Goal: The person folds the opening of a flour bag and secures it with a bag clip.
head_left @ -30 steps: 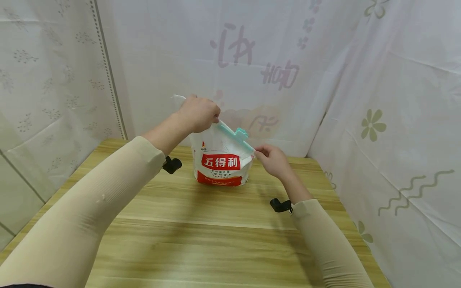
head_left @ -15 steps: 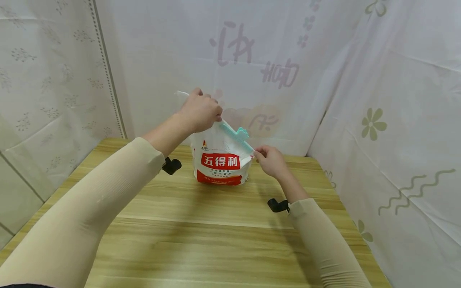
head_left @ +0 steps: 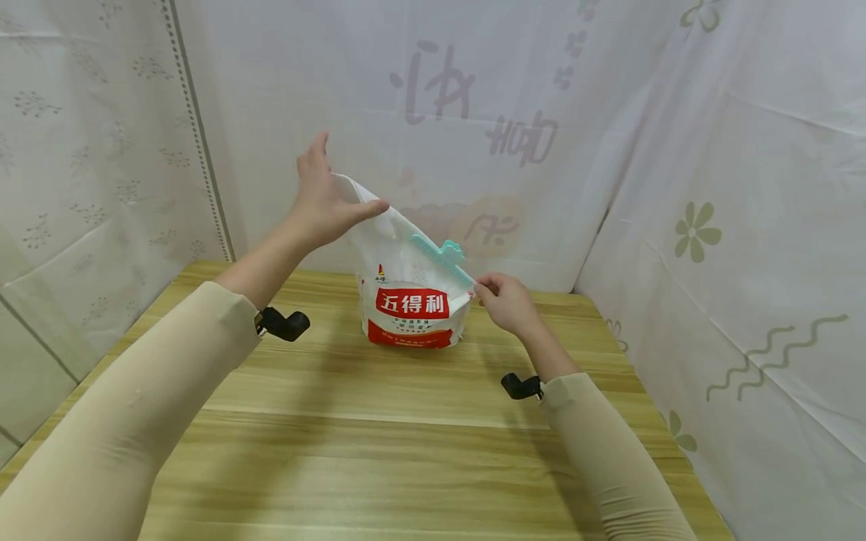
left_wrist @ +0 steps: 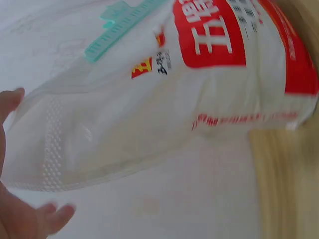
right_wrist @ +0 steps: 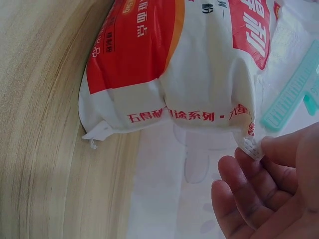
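Observation:
A white-and-red flour bag stands on the table, its upper part pulled up into a slanting top edge. A teal bag clip lies along the right part of that edge. My left hand is at the raised upper-left corner, thumb and fingers spread apart. In the left wrist view, fingers sit either side of the thin plastic top without closing on it. At the lower right end of the edge, my right hand pinches the bag's corner between thumb and fingers; the right wrist view shows this pinch beside the teal clip.
The bag stands toward the back of a wood-grain table. A pale printed curtain hangs right behind the table, with more curtain along both sides. Each wrist wears a black camera mount.
My left hand has let go of the bag's top edge and moved left, its fingers spreading open at the upper-left corner. The right hand keeps its pinch in place.

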Demonstrator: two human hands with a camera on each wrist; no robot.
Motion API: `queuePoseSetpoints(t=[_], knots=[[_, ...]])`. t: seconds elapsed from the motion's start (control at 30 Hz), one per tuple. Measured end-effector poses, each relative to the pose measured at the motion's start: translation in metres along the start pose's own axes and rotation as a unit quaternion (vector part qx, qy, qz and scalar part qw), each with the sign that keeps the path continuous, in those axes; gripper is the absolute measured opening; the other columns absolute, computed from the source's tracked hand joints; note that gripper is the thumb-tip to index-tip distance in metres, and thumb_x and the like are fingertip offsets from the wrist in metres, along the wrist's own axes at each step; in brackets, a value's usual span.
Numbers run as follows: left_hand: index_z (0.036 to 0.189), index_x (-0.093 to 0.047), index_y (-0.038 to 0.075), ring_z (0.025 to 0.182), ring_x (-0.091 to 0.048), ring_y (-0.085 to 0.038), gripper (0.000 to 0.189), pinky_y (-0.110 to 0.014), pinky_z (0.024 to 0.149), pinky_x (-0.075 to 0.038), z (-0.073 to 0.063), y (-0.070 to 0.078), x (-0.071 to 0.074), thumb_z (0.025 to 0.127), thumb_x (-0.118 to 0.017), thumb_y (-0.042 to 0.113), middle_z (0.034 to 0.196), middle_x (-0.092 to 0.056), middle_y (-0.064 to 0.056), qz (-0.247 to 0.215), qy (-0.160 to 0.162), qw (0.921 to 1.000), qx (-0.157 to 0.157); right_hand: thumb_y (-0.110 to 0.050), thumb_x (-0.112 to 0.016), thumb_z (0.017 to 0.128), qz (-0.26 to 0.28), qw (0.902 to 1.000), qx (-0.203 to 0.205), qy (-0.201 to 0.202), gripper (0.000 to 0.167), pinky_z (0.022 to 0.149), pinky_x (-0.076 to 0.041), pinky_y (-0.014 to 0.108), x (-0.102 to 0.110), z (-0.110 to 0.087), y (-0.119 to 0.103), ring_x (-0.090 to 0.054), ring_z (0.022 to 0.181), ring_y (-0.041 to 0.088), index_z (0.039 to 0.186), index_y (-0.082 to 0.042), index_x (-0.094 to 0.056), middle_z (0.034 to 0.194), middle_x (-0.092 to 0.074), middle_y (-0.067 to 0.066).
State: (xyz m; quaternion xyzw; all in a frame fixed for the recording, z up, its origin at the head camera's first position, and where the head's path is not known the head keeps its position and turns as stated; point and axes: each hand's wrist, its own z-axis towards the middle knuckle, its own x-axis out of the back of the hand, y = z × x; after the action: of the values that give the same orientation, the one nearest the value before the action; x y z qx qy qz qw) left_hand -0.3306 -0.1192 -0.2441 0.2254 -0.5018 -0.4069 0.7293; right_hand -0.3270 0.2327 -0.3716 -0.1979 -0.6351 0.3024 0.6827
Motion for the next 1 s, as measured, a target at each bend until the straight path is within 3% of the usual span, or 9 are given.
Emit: queuePoseSetpoints(t=[0.07,0.13,0.27,0.37,0.47,0.67,0.87,1.0], knots=[[0.176,-0.002,0.018,0.161,-0.034,-0.031,0.126,-0.049,0.132,-0.037,-0.003,-0.006,0.000,0.089,-0.090,0.042,0.178,-0.024,-0.015,-0.092,-0.026,0.9941,0.052,-0.031,-0.056,0.115,0.001,1.0000,-0.003,-0.001,0.031,0.081,-0.058,0.038,0.000,0.000,0.001,-0.069,0.106,0.031,0.130,-0.007,-0.071,0.119,-0.074,0.015],[0.174,-0.021,0.016,0.150,-0.050,-0.030,0.108,-0.046,0.125,-0.046,-0.004,-0.012,0.000,0.092,-0.089,0.036,0.169,-0.042,-0.015,-0.153,-0.045,0.9838,0.081,-0.031,-0.056,0.115,0.004,1.0000,-0.004,-0.004,0.032,0.083,-0.059,0.040,-0.001,0.000,0.001,-0.070,0.108,0.032,0.130,-0.008,-0.071,0.121,-0.074,0.015],[0.147,-0.066,0.010,0.115,-0.069,-0.024,0.058,-0.034,0.101,-0.059,-0.002,-0.019,-0.005,0.096,-0.086,0.027,0.131,-0.070,-0.007,-0.211,-0.042,0.9740,0.071,-0.031,-0.057,0.115,0.018,0.9998,0.006,-0.004,0.032,0.088,-0.061,0.044,-0.002,0.002,0.005,-0.071,0.115,0.038,0.132,-0.007,-0.071,0.127,-0.074,0.017],[0.130,-0.078,0.013,0.104,-0.069,-0.018,0.038,-0.028,0.088,-0.060,0.001,-0.019,-0.010,0.096,-0.087,0.028,0.118,-0.073,0.000,-0.235,-0.021,0.9687,0.077,-0.029,-0.057,0.115,0.021,0.9996,0.018,0.001,0.032,0.091,-0.061,0.047,-0.002,0.002,0.006,-0.071,0.118,0.042,0.133,-0.006,-0.071,0.129,-0.075,0.018],[0.122,-0.081,0.014,0.102,-0.069,-0.017,0.029,-0.027,0.086,-0.060,0.004,-0.018,-0.014,0.096,-0.087,0.026,0.116,-0.073,0.001,-0.248,-0.007,0.9646,0.089,-0.028,-0.057,0.115,0.010,0.9997,0.020,0.002,0.032,0.089,-0.060,0.047,-0.002,0.001,0.005,-0.072,0.116,0.039,0.133,-0.005,-0.071,0.128,-0.075,0.019],[0.120,-0.078,0.010,0.094,-0.068,-0.014,0.024,-0.029,0.086,-0.059,0.010,-0.015,-0.017,0.101,-0.081,0.025,0.110,-0.071,0.000,-0.228,0.008,0.9684,0.102,-0.029,-0.054,0.116,-0.006,0.9999,0.010,-0.007,0.034,0.081,-0.057,0.039,-0.004,0.001,0.000,-0.069,0.107,0.033,0.132,-0.003,-0.069,0.124,-0.074,0.024],[0.127,-0.070,0.007,0.098,-0.068,-0.016,0.031,-0.036,0.095,-0.060,0.012,-0.008,-0.017,0.106,-0.074,0.029,0.113,-0.069,-0.004,-0.202,-0.005,0.9690,0.141,-0.027,-0.051,0.117,-0.011,0.9998,-0.002,-0.013,0.032,0.076,-0.053,0.034,-0.009,0.002,-0.001,-0.067,0.102,0.030,0.129,-0.003,-0.068,0.118,-0.073,0.022],[0.127,-0.065,0.008,0.101,-0.069,-0.018,0.030,-0.039,0.101,-0.059,0.012,-0.006,-0.016,0.107,-0.073,0.030,0.115,-0.068,-0.005,-0.215,-0.014,0.9621,0.167,-0.026,-0.050,0.118,-0.007,0.9997,-0.009,-0.021,0.032,0.077,-0.055,0.034,-0.011,0.003,-0.001,-0.070,0.108,0.034,0.129,-0.003,-0.068,0.119,-0.073,0.019]])
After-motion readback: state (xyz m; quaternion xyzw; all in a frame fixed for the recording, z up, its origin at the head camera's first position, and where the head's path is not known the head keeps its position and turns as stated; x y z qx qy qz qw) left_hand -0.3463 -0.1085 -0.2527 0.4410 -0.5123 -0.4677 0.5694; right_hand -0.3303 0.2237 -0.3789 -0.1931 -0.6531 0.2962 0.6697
